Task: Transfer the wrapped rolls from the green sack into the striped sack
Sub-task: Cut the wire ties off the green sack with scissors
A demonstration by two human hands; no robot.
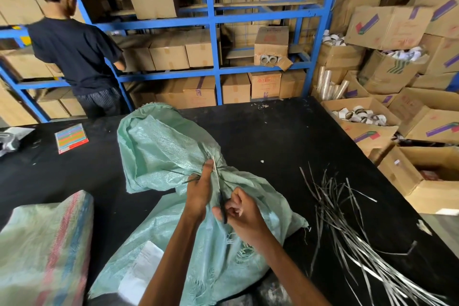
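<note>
The left hand (198, 190) pinches the green sack (159, 141) at its tied neck; the right hand (244, 217) grips scissors (222, 206) there.

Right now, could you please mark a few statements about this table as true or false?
1. The right hand holds scissors. True.
2. The green sack lies wide open. False: its neck is bunched shut, and the left hand grips it there.
3. The striped sack lies to the right of the green sack. False: it lies to its left.
4. Loose straps lie on the table, right of the green sack. True.
</note>
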